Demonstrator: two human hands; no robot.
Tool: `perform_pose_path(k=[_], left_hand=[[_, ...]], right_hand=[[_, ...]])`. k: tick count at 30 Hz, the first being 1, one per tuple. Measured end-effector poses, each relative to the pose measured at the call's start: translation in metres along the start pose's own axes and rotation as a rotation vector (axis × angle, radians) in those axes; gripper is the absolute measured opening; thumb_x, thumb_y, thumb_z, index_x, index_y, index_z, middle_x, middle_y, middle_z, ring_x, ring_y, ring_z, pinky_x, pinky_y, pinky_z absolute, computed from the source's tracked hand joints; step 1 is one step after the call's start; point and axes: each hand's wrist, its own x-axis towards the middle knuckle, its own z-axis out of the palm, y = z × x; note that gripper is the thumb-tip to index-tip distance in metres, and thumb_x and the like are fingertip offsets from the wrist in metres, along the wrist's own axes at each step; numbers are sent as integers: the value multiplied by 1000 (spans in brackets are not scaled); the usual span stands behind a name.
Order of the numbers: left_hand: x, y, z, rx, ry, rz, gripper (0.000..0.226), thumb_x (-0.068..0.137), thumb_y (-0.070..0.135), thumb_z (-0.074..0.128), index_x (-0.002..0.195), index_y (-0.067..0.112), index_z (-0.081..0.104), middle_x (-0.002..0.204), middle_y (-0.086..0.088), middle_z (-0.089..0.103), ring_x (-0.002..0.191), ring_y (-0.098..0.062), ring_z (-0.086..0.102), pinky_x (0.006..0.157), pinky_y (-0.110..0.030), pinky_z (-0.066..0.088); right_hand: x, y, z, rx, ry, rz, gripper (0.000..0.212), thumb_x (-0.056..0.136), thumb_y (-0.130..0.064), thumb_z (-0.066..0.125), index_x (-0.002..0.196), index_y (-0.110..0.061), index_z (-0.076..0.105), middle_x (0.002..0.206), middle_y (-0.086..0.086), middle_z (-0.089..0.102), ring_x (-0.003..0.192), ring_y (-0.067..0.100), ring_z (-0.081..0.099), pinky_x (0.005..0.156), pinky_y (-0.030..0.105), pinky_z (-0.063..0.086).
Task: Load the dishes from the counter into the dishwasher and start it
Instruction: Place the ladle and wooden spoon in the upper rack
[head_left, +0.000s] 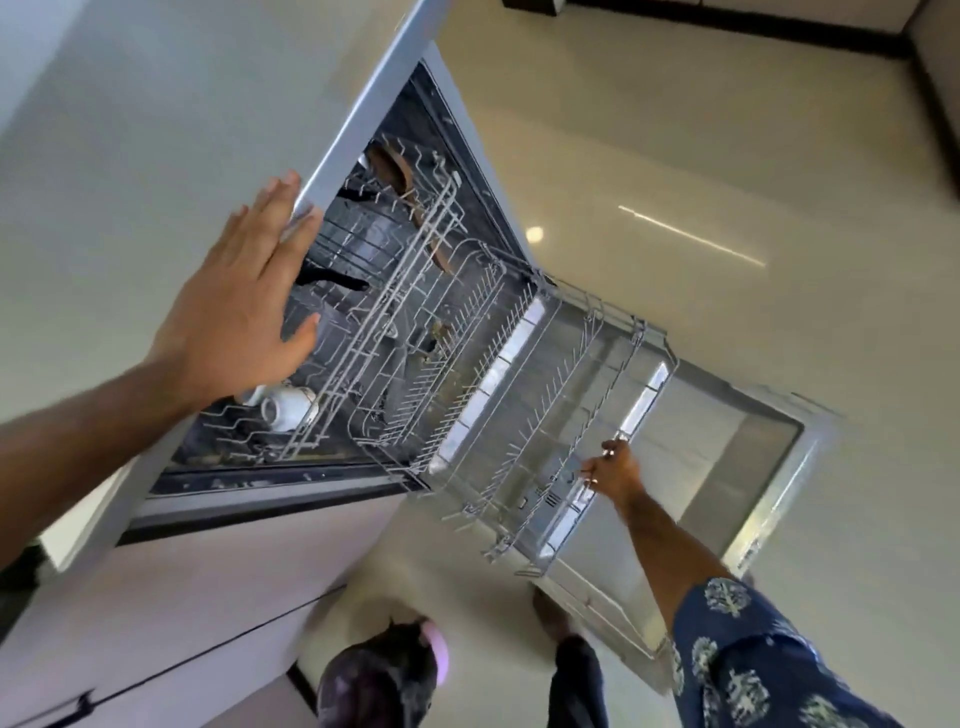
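Wire lower rack (524, 415) is sitting pulled out over the open dishwasher door (727, 467) as the right hand (610, 470) is pinching its front rim; the left hand (236, 312), fingers straight, is resting flat on the counter edge (358, 119). White cups (285, 405) are lying in the upper rack (374, 291). Sliding it level should be avoiding jams.

Bright, even daylight fills the kitchen, apparently from the right. The glossy floor (727, 234) throws back a round spot of glare and a long white streak from ceiling lights. Wide-angle distortion bends the countertop (104, 156) edge and tilts the whole scene. The dishwasher (452, 119) cavity sits in deep shadow, its contents hard to make out. The left hand (244, 306) and forearm are softly smeared by motion blur; the lower edge is out of focus.
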Motion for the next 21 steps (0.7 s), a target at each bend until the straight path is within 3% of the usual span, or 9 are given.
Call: perform_pose_path(k=[3,5,7,9,11,13,15,17,21], left_hand=[[-1,-2,1,9,-1,8,100,86,25,70,160,8,5,167,-10,-14,155,-23,-11,125,-38,-4],[-2,-3,2,19,7,21,100,86,24,70,160,8,5,167,-12,-14,155,-24,-10,126,-41,-2],[-2,-5,3,32,10,46,101,85,23,71,161,9,6,167,-12,-13,155,-24,-11,126,-43,-1],[-2,-6,5,39,18,65,101,84,23,72,161,9,7,168,-11,-12,155,-23,-11,126,-41,-3],[-3,-8,5,36,38,75,100,84,23,72,161,9,8,168,-10,-12,155,-22,-11,126,-38,-6],[-2,-9,7,29,50,83,99,85,23,70,161,10,8,168,-10,-12,155,-22,-11,125,-36,-9],[-2,-10,9,33,51,88,96,86,24,70,160,10,11,168,-11,-12,155,-23,-10,126,-38,-6],[-2,-13,9,46,55,98,93,86,25,70,160,11,15,168,-13,-11,155,-25,-10,126,-44,-1],[-3,-16,12,59,60,120,83,88,27,67,157,10,25,167,-16,-11,155,-27,-8,126,-50,4]], right_hand=[[-16,5,-8,-236,75,-49,43,88,-8,59,129,-12,46,111,15,63,93,29,65,79,39,55],[-23,8,-10,-326,106,-75,49,91,-11,57,137,-10,40,119,16,61,95,28,61,77,36,49],[-35,9,-6,-487,177,-146,55,93,-9,53,143,-7,31,131,20,51,108,33,56,84,39,48],[-47,13,-6,-963,310,-333,77,91,-8,52,154,-6,9,152,21,30,129,36,43,100,43,47],[-52,13,-10,-1470,283,-563,90,91,-15,54,155,-13,-10,164,15,2,146,37,23,115,46,34],[-49,13,-11,-1810,109,-698,80,95,-27,54,157,-15,4,165,12,-4,152,35,6,122,52,15],[-46,11,-11,-2002,-22,-669,58,99,-31,49,152,-17,32,163,11,18,152,33,9,122,55,6],[-42,8,-12,-2047,-49,-610,44,101,-26,45,144,-18,45,155,9,37,148,29,23,121,53,10],[-37,7,-12,-2037,-70,-609,38,103,-20,39,138,-18,52,147,7,46,141,27,34,119,46,21]])
